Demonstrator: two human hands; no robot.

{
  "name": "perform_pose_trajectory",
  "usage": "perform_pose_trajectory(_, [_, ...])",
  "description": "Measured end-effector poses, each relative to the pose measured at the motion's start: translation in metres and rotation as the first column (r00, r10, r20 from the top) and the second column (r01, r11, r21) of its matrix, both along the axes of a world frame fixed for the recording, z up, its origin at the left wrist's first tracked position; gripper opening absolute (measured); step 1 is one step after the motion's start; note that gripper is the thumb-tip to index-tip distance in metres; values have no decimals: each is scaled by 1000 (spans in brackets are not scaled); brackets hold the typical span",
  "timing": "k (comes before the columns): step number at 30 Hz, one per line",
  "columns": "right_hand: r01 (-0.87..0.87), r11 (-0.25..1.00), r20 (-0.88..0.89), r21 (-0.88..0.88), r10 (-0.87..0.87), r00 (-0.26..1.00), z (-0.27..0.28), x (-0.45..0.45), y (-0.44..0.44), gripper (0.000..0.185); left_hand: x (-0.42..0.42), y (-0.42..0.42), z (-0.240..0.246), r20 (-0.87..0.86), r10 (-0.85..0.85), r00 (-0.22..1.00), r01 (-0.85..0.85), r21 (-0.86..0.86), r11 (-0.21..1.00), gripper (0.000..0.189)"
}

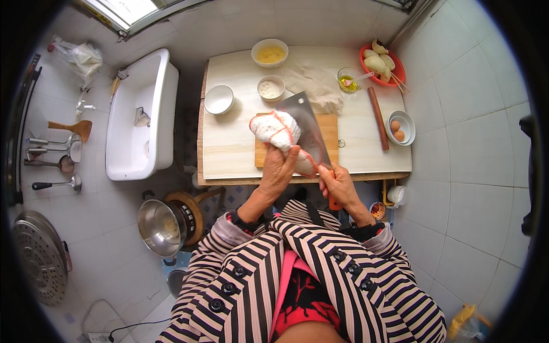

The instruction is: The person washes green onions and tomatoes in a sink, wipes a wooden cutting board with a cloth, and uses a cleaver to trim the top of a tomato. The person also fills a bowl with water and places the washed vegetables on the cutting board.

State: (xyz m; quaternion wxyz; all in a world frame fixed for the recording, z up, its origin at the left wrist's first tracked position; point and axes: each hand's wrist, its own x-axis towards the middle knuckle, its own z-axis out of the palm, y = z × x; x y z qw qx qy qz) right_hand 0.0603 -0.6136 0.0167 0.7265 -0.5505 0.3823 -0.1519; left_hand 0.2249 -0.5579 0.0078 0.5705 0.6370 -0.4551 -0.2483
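Observation:
My left hand (276,169) grips a white cloth with orange edging (281,128), bunched against the broad blade of a cleaver (309,128). My right hand (339,184) is closed around the cleaver's orange handle, and the blade points up and away from me. Both are held over a wooden cutting board (328,148), which they partly hide. Beyond the board lie a crumpled beige cloth (315,85) and a small bowl of white powder (270,88). An empty white bowl (219,100) stands to the left, and a bowl of yellow food (269,53) is at the back.
On the table's right are a wooden rolling pin (378,118), a bowl with two eggs (401,127), a glass bowl of oil (348,80) and a red basin of pale vegetables (381,64). A white sink (137,115) and a steel pot (162,227) are at left.

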Motion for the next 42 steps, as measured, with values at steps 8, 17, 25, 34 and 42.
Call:
perform_pose_trajectory(8, [-12,1000,74,3,12,997,28,42,22,22,16,31,-7,208,-79,975,93,-61,994,35])
perform_pose_trajectory(17, [70,980,265,186,-119,957,46,57,12,19,82,63,1,-798,-106,593,197,17,980,56])
perform_pose_trajectory(25, [-197,911,67,361,186,980,3,87,32,20,125,66,-11,-871,-413,-264,95,-450,888,49])
perform_pose_trajectory(34, [310,951,-136,15,-305,943,-52,63,13,21,158,90,-59,-957,117,264,138,158,978,50])
perform_pose_trajectory(42, [90,976,-522,-197,-182,833,-106,8,36,16,221,61,-173,-317,210,925,14,580,815,50])
